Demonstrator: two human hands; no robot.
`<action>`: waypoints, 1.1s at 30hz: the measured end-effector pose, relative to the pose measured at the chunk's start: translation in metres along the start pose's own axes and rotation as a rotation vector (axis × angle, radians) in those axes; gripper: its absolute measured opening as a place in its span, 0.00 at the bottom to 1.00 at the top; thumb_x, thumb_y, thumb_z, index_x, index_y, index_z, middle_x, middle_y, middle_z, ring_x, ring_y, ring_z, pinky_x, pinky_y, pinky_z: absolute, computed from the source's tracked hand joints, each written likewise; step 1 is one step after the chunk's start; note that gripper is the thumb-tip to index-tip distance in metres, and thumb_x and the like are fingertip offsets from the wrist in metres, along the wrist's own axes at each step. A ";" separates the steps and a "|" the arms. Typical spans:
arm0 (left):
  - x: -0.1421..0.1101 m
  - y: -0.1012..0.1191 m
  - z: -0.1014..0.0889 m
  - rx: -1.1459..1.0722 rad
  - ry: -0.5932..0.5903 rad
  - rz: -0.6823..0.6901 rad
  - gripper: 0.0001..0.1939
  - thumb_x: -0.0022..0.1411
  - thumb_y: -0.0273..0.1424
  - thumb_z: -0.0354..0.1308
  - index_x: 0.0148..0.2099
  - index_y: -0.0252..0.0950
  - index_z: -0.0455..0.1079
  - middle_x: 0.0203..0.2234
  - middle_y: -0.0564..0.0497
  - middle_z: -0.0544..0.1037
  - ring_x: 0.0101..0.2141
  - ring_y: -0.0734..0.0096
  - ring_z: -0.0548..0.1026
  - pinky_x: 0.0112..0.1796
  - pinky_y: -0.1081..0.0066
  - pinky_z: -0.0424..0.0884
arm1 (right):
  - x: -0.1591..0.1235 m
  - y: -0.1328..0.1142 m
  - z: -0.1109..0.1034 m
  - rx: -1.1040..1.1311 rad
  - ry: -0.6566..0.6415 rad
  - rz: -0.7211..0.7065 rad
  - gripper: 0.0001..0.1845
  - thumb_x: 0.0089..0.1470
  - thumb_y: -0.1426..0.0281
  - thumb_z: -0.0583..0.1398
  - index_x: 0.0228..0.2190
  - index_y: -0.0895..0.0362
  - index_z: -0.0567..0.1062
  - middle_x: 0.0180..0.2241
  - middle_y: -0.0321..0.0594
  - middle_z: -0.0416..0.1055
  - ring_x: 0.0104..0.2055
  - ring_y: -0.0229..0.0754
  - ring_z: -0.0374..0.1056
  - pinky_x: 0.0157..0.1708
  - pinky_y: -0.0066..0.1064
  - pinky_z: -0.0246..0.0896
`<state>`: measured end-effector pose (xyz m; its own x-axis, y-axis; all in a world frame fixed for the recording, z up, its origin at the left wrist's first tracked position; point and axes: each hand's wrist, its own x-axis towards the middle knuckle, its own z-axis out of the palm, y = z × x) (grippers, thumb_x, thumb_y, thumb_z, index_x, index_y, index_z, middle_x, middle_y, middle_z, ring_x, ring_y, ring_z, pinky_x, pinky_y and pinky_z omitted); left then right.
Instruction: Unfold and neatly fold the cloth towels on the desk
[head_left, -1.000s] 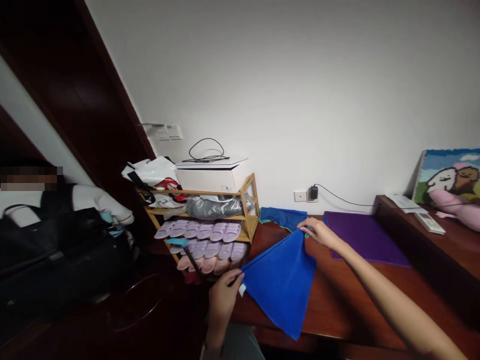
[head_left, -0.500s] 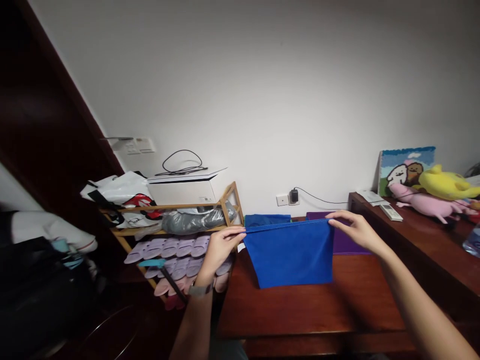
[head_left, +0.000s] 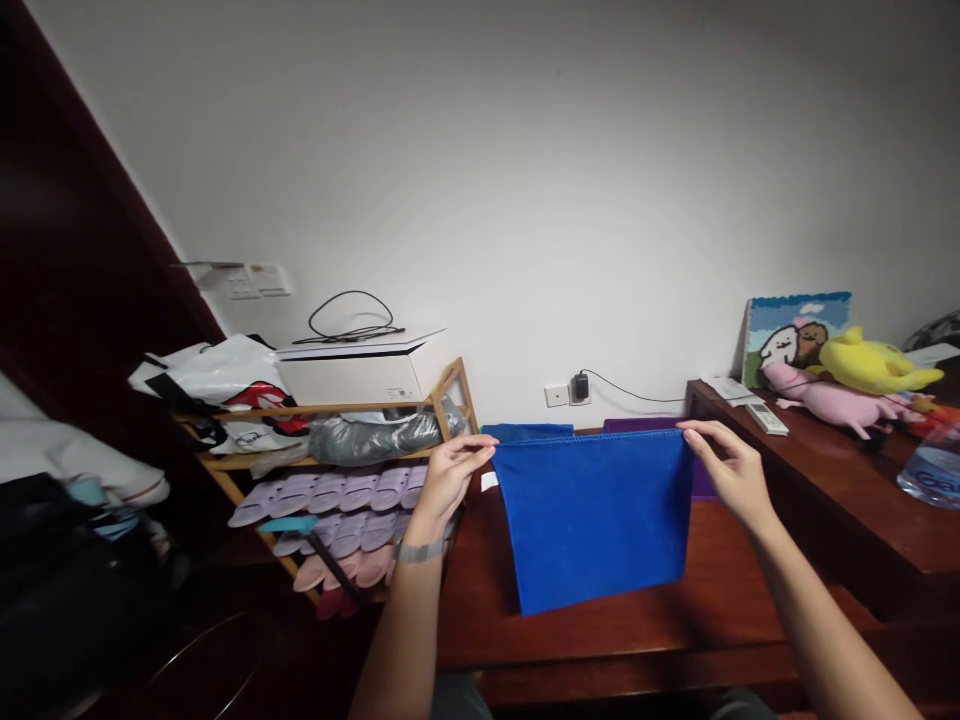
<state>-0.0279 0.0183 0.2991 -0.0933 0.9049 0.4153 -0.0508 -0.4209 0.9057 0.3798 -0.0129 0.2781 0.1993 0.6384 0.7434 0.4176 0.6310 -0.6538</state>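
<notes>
A blue cloth [head_left: 596, 515] hangs as a flat rectangle above the dark wooden table [head_left: 637, 635]. My left hand [head_left: 450, 475] pinches its upper left corner. My right hand [head_left: 731, 470] pinches its upper right corner. The cloth's top edge is stretched level between both hands, and its lower edge hangs just over the table top. Behind it, another blue cloth [head_left: 525, 432] and a purple cloth [head_left: 645, 426] lie on the table near the wall.
A wooden rack [head_left: 352, 470] with several slippers, bags and a white box stands at the left. A raised shelf [head_left: 825, 470] at the right carries plush toys [head_left: 862, 385], a remote and a water bottle [head_left: 930, 470]. A charger is plugged into the wall socket [head_left: 577, 388].
The cloth went from lying slanted on the table, held by two corners, to hanging upright and stretched between both hands. The view also swung to the right.
</notes>
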 end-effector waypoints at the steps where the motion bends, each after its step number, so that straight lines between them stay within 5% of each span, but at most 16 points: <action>1: -0.001 0.000 0.002 -0.013 0.000 0.002 0.14 0.44 0.37 0.77 0.34 0.38 0.82 0.35 0.45 0.86 0.39 0.59 0.82 0.47 0.59 0.78 | -0.002 0.001 0.002 -0.016 0.021 -0.017 0.17 0.63 0.53 0.63 0.39 0.52 0.83 0.41 0.43 0.82 0.44 0.46 0.76 0.48 0.38 0.72; 8: -0.015 0.000 0.011 -0.136 0.066 0.009 0.10 0.44 0.33 0.75 0.30 0.38 0.81 0.32 0.48 0.84 0.38 0.63 0.81 0.44 0.65 0.77 | -0.023 0.002 0.004 -0.154 0.099 -0.188 0.10 0.68 0.63 0.60 0.40 0.51 0.81 0.38 0.42 0.80 0.41 0.46 0.76 0.45 0.38 0.71; 14: -0.047 0.025 0.005 -0.195 0.138 0.106 0.09 0.46 0.32 0.75 0.30 0.38 0.79 0.31 0.49 0.84 0.35 0.65 0.81 0.38 0.69 0.76 | -0.045 -0.022 -0.012 -0.184 0.157 -0.432 0.10 0.64 0.75 0.61 0.43 0.51 0.80 0.36 0.40 0.79 0.37 0.44 0.75 0.39 0.37 0.71; 19: -0.057 0.024 -0.004 -0.118 0.212 0.115 0.09 0.47 0.32 0.75 0.31 0.38 0.79 0.32 0.49 0.85 0.36 0.64 0.82 0.38 0.68 0.76 | -0.053 -0.028 -0.013 -0.166 0.112 -0.413 0.13 0.63 0.76 0.61 0.45 0.51 0.80 0.37 0.40 0.79 0.37 0.43 0.75 0.39 0.37 0.70; 23: -0.045 -0.032 -0.012 -0.054 0.218 0.022 0.10 0.50 0.34 0.74 0.35 0.37 0.80 0.35 0.47 0.86 0.38 0.62 0.82 0.43 0.66 0.77 | -0.056 0.009 0.009 -0.152 -0.017 -0.259 0.09 0.67 0.69 0.60 0.44 0.51 0.81 0.38 0.41 0.80 0.39 0.44 0.76 0.42 0.37 0.71; 28: -0.017 -0.133 -0.016 0.308 0.188 -0.039 0.09 0.60 0.34 0.63 0.40 0.36 0.79 0.39 0.43 0.86 0.44 0.57 0.83 0.50 0.56 0.78 | -0.054 0.103 0.072 -0.194 -0.178 0.028 0.19 0.70 0.57 0.54 0.43 0.54 0.81 0.42 0.45 0.81 0.44 0.47 0.76 0.48 0.39 0.72; 33: -0.027 -0.204 0.010 0.529 0.206 -0.059 0.13 0.62 0.25 0.56 0.44 0.38 0.81 0.54 0.40 0.82 0.59 0.53 0.76 0.65 0.48 0.65 | -0.094 0.163 0.139 -0.532 -0.333 0.320 0.31 0.69 0.62 0.45 0.55 0.65 0.78 0.57 0.61 0.75 0.59 0.55 0.71 0.62 0.48 0.64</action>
<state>-0.0054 0.0802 0.1036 -0.3003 0.8725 0.3854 0.4380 -0.2328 0.8683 0.3055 0.0914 0.0820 0.1382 0.9112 0.3880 0.7776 0.1428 -0.6123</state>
